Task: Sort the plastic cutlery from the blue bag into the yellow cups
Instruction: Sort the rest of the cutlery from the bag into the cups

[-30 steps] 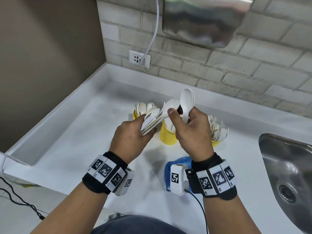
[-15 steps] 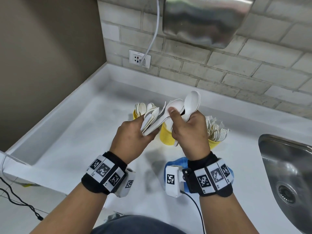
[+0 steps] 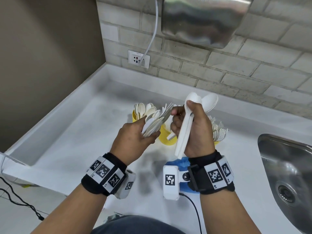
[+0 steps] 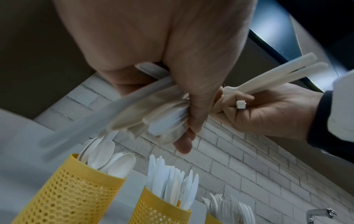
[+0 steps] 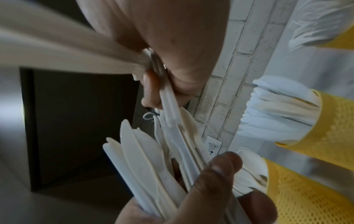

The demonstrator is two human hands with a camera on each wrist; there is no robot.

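Observation:
My left hand [image 3: 150,132] grips a fanned bundle of white plastic cutlery [image 3: 154,123], seen close in the left wrist view as the bundle [image 4: 153,115]. Just to its right, my right hand [image 3: 182,115] holds two white spoons [image 3: 185,130], bowls up, under the thumb. Its fingers also pinch a knife handle [image 5: 169,104] at the bundle. Both hands hover above three yellow mesh cups: the spoon cup [image 3: 135,116], the knife cup [image 3: 166,136] and the fork cup [image 3: 217,142], which is mostly hidden. The blue bag [image 3: 183,162] lies under my right wrist.
A steel sink [image 3: 287,166] is set into the white counter [image 3: 76,141] at the right. The brick wall behind carries a socket [image 3: 138,59] with a white cable and a steel hand dryer [image 3: 202,19]. A raised rim borders the counter's left side.
My right hand has carried the two spoons up and to the right, away from the bundle. The left hand has stayed above the cups with its bundle.

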